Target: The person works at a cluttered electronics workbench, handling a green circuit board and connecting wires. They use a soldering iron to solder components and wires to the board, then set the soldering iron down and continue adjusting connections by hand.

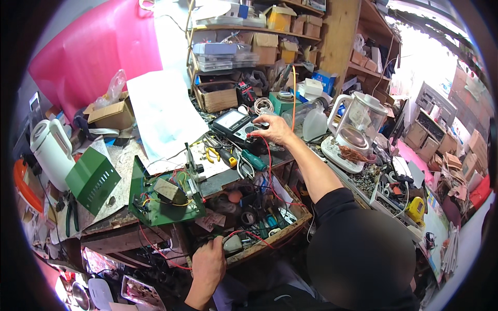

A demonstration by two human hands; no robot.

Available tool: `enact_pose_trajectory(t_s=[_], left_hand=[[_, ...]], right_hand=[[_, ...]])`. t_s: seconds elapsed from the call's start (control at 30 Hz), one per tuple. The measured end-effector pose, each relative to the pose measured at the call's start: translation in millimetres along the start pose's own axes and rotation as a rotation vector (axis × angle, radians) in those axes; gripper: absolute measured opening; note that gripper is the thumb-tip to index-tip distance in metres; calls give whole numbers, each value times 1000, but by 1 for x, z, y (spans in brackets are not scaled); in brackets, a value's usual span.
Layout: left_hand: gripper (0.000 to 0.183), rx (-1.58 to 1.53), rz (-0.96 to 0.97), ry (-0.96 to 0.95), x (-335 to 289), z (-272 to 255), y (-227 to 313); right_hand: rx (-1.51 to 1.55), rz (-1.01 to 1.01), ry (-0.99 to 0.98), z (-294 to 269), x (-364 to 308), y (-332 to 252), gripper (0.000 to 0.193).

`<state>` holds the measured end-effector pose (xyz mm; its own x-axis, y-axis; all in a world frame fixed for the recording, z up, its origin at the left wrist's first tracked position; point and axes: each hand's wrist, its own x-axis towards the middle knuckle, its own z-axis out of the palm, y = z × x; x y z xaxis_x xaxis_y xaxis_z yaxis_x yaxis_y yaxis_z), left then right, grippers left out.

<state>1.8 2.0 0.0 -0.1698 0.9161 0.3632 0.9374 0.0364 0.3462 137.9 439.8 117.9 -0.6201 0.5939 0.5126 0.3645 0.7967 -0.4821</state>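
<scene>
My right hand reaches over the bench to a black multimeter, its thumb and fingers pinched on the meter's control end. From there a red test lead runs down across the open drawer. My left hand is closed at the drawer's front left corner, beside a grey rounded object; what its fingers hold is hidden. Red and black leads pass close to it. Ahead of it, an opened green metal housing with coloured wires and a boxy transformer-like part sits at the bench edge.
Pliers with yellow handles and a green-handled screwdriver lie before the meter. A green vented cover and a white kettle stand left. At right is a glass blender jug; shelves with boxes rise behind.
</scene>
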Motion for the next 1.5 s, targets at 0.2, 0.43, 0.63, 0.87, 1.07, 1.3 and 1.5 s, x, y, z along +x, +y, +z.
enact_pose_trajectory(t_s=[0.2, 0.43, 0.63, 0.87, 1.07, 1.3, 1.5], left_hand=[[36, -17, 9, 2, 1, 4, -1], [37, 19, 4, -31, -3, -4, -2], [31, -19, 38, 18, 12, 13, -3], [32, 9, 14, -15, -11, -3, -1], [33, -62, 13, -3, -8, -2, -4], [31, -12, 22, 3, -5, 0, -1], [32, -8, 9, -2, -12, -4, 2]], right_hand=[[6, 36, -116, -5, 2, 6, 47], [15, 33, -126, 9, 11, -8, 54], [10, 40, -69, -17, 9, 10, 46], [121, 87, -101, 6, -6, 3, 39], [65, 52, -59, 2, -1, 3, 39], [146, 97, -9, 5, 2, 13, 36], [163, 65, -9, 15, -1, 5, 37]])
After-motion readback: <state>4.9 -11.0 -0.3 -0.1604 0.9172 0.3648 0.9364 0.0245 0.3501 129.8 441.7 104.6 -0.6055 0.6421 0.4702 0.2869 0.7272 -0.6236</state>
